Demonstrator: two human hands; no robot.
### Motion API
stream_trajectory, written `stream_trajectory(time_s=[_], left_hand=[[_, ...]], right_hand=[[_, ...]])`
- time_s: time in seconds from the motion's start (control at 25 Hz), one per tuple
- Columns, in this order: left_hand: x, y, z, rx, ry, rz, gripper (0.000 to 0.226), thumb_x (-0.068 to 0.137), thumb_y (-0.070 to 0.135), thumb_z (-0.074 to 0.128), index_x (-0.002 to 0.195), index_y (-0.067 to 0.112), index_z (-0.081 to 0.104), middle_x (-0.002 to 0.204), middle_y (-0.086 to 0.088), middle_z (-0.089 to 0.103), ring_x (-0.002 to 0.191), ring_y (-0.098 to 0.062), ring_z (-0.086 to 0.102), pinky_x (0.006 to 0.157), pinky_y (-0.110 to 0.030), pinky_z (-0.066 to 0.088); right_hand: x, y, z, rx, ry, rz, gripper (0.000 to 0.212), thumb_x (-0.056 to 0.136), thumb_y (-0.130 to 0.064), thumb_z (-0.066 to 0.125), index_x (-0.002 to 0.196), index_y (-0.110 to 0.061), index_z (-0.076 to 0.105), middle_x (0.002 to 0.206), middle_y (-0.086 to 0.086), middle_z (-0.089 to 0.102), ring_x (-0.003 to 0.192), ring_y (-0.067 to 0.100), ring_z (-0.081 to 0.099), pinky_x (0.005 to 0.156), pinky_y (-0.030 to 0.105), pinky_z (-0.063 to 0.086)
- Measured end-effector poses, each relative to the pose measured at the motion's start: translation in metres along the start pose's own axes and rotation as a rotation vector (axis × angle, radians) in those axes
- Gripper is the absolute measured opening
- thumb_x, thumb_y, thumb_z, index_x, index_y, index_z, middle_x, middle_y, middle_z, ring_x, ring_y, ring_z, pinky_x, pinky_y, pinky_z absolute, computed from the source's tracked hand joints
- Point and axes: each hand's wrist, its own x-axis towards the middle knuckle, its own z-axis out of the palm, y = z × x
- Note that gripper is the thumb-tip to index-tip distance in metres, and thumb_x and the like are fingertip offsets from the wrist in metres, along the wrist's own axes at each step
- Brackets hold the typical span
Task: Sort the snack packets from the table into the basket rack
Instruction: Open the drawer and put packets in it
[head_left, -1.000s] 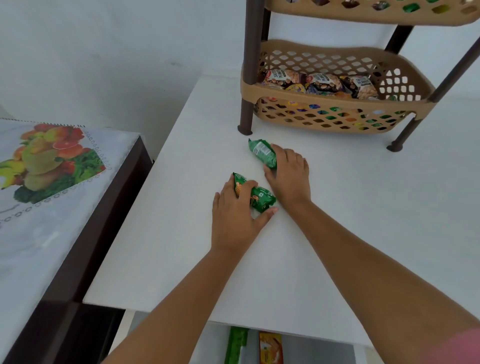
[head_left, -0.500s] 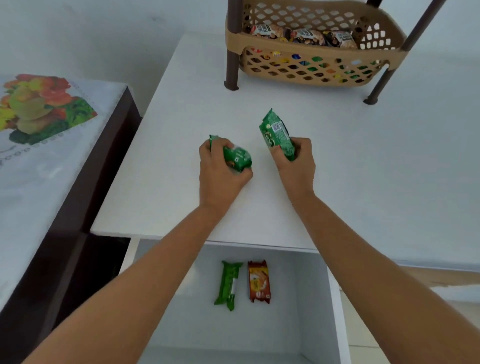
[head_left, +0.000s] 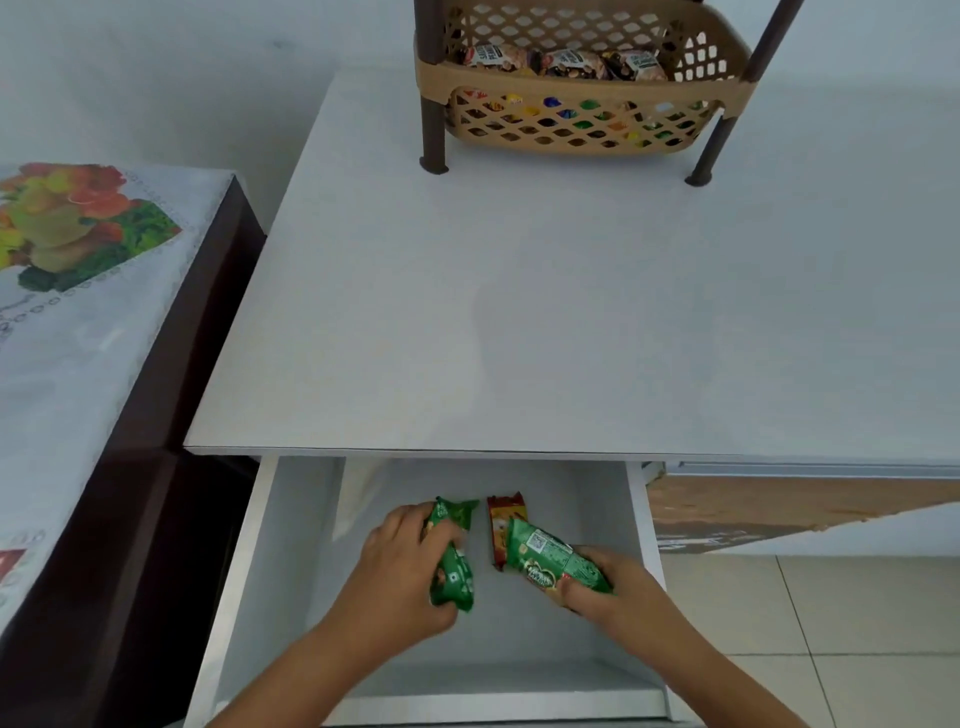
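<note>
My left hand (head_left: 395, 577) grips a green snack packet (head_left: 454, 577) and my right hand (head_left: 618, 587) grips another green snack packet (head_left: 550, 564). Both hands are below the front edge of the white table (head_left: 519, 312), over an open white drawer (head_left: 291, 571). A red packet (head_left: 505, 519) lies in the drawer, partly covered by the right packet. A green packet end (head_left: 457, 509) shows just above my left fingers. The beige basket rack (head_left: 582, 85) stands at the table's far side with several packets in its lower basket.
A dark side table with a fruit-print cloth (head_left: 78, 260) stands to the left. Brown rack legs (head_left: 434, 135) rest on the tabletop. Tiled floor (head_left: 831, 623) lies to the right of the drawer.
Both hands lifted their green packets off the tabletop and carried them towards me, down over the open drawer. The view tilted downward, so the rack sits higher in frame.
</note>
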Motion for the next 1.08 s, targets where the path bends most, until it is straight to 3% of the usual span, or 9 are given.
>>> stream_trajectory(time_s=[0.08,0.2,0.28,0.4,0.56,0.72,0.88,1.0,1.08], left_hand=[[0.018,-0.023,0.020,0.143,-0.168,-0.031,0.056,0.068,0.034,0.066,0.120,0.026,0.046,0.135,-0.003,0.039,0.126,-0.022,0.032,0.097,-0.030,0.032],[0.046,-0.046,0.044,0.296,-0.327,-0.062,0.061,0.074,0.033,0.064,0.129,0.020,0.039,0.141,-0.008,0.033,0.129,-0.024,0.028,0.096,-0.033,0.035],[0.057,-0.059,0.058,0.335,-0.365,-0.093,0.068,0.075,0.033,0.065,0.133,0.016,0.034,0.142,-0.012,0.033,0.130,-0.026,0.028,0.096,-0.035,0.035],[0.064,-0.072,0.075,0.365,-0.358,-0.120,0.072,0.074,0.028,0.067,0.136,0.015,0.031,0.143,-0.015,0.031,0.132,-0.029,0.026,0.097,-0.036,0.035],[0.064,-0.079,0.091,0.304,-0.308,-0.155,0.077,0.076,0.030,0.068,0.139,0.019,0.026,0.148,-0.015,0.024,0.137,-0.029,0.021,0.104,-0.037,0.031],[0.058,-0.071,0.085,0.250,-0.373,-0.205,0.094,0.077,0.036,0.069,0.146,0.026,0.007,0.154,-0.017,0.011,0.142,-0.032,0.011,0.114,-0.042,0.021],[0.051,-0.031,0.047,0.250,-0.422,-0.297,0.112,0.072,0.053,0.068,0.145,0.027,-0.012,0.157,-0.014,0.000,0.143,-0.036,-0.002,0.115,-0.048,0.011],[0.008,0.006,0.021,0.093,-0.247,-0.140,0.104,0.065,0.076,0.049,0.142,0.042,-0.013,0.156,0.004,0.004,0.143,-0.023,-0.002,0.115,-0.045,0.004],[-0.028,0.030,0.010,-0.121,-0.314,-0.083,0.088,0.067,0.074,0.043,0.135,0.057,-0.012,0.151,0.020,0.007,0.139,-0.009,0.003,0.110,-0.035,0.002]], right_hand=[[0.026,0.010,0.004,-0.104,0.041,0.165,0.004,0.082,-0.026,0.062,0.085,-0.028,0.060,0.073,-0.008,0.064,0.065,0.005,0.059,0.051,0.010,0.043],[0.073,0.018,0.011,-0.271,0.110,0.242,0.018,0.087,-0.027,0.056,0.072,-0.017,0.056,0.063,-0.002,0.053,0.054,0.008,0.050,0.036,0.009,0.032],[0.098,0.024,0.017,-0.421,0.208,0.265,0.022,0.089,-0.025,0.054,0.093,-0.005,0.063,0.078,0.008,0.062,0.070,0.019,0.061,0.046,0.012,0.041],[0.121,0.037,0.028,-0.553,0.341,0.294,0.037,0.087,-0.023,0.057,0.117,-0.002,0.055,0.118,0.015,0.059,0.105,0.028,0.061,0.078,0.027,0.051],[0.130,0.051,0.038,-0.560,0.348,0.302,0.055,0.081,-0.021,0.067,0.126,-0.007,0.040,0.125,0.016,0.051,0.114,0.030,0.055,0.088,0.035,0.050],[0.122,0.050,0.035,-0.454,0.253,0.351,0.060,0.079,-0.020,0.070,0.126,-0.006,0.036,0.128,0.017,0.050,0.116,0.031,0.054,0.093,0.038,0.051],[0.074,0.026,0.036,-0.588,0.106,-0.003,0.083,0.083,-0.036,0.064,0.146,-0.020,0.013,0.148,0.010,0.025,0.130,0.026,0.039,0.105,0.036,0.040],[0.001,0.019,0.028,-0.545,-0.014,-0.312,0.074,0.080,-0.063,0.047,0.139,-0.053,0.003,0.149,-0.028,0.007,0.134,-0.001,0.024,0.108,0.022,0.026],[-0.041,0.024,0.020,-0.650,-0.122,-0.391,0.065,0.075,-0.079,0.031,0.131,-0.064,0.000,0.142,-0.043,0.000,0.133,-0.013,0.015,0.108,0.015,0.022]])
